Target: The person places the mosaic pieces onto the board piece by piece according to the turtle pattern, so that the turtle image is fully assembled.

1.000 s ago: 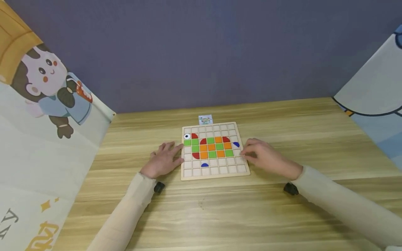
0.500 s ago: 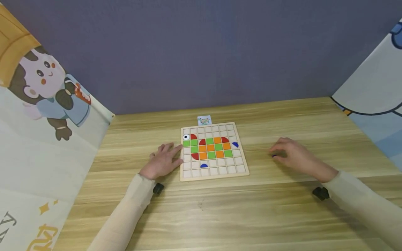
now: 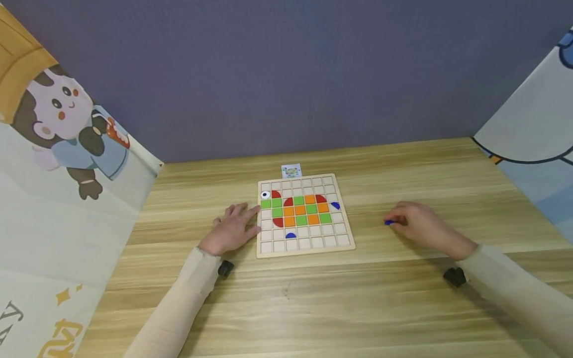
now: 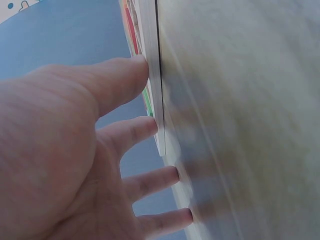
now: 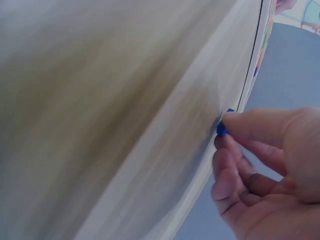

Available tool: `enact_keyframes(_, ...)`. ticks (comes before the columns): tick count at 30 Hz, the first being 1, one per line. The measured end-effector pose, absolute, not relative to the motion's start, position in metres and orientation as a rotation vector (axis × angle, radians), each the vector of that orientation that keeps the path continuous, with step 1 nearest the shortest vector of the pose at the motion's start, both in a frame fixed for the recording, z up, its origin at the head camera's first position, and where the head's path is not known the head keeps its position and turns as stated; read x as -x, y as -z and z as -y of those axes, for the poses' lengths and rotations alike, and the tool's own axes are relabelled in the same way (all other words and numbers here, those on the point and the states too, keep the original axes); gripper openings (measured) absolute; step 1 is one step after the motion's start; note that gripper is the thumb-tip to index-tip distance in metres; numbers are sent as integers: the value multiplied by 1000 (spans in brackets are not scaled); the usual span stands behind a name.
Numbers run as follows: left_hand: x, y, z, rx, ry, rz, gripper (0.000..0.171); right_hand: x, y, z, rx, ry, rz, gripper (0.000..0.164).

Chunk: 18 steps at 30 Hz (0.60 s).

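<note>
My right hand [image 3: 414, 221] is over the table right of the board, thumb and fingertips pinching a small blue piece [image 3: 388, 222]. In the right wrist view that blue piece [image 5: 221, 129] pokes out beside the thumb, mostly hidden. My left hand [image 3: 230, 231] lies with spread fingers at the left edge of a wooden grid board [image 3: 309, 254]; in the left wrist view the thumb and index fingertip meet the board's edge. The board bears green, orange and red pieces, and a white eye piece [image 3: 265, 195]. A blue half-round piece [image 3: 291, 235] lies low on it, and another blue piece [image 3: 335, 205] sits askew at the right.
A small picture card [image 3: 291, 170] lies just behind the board's back edge. The wood-grain table [image 3: 286, 308] ends at a dark wall [image 3: 313, 74] behind, with printed panels [image 3: 58, 199] at the left and right sides.
My right hand has left the board's right edge and moved right over the table. The blue piece at its fingertips has come into view and shows more now. My left hand stays in place.
</note>
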State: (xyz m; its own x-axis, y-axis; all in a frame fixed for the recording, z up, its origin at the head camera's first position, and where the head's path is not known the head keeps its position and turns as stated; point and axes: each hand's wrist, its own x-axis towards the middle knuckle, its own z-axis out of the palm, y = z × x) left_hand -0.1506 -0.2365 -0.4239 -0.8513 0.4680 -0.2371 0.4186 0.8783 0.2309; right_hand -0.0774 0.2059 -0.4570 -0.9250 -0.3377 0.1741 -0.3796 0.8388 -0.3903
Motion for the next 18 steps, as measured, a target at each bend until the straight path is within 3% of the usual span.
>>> enact_keyframes(18, 152, 425, 236, -655, -242, -2758, 62, 103, 440, -94, -851, -885, 2968, 10)
